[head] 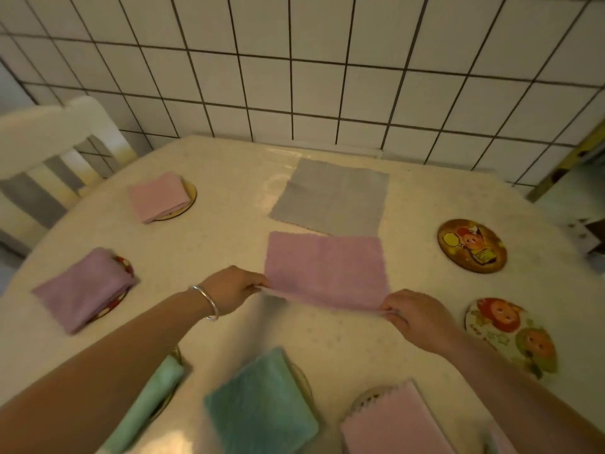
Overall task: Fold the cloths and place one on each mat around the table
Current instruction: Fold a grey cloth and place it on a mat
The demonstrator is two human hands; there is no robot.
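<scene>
A purple cloth (324,267) lies in the table's middle, folded in half. My left hand (229,290) pinches its near left corner and my right hand (415,314) pinches its near right corner, lifting that edge slightly. Behind it a grey cloth (334,196) lies flat and unfolded. Folded cloths rest on round mats: a pink one (158,196) far left, a purple one (82,288) left, a pale green one (147,401), a teal one (262,407) and a pink one (396,424) along the near edge. Two round picture mats (471,245) (510,335) on the right carry no cloth.
The white table (229,234) stands against a tiled wall (294,60). A white chair (49,152) with a striped cushion sits at the far left. A yellow-edged piece of furniture (569,162) stands at the right.
</scene>
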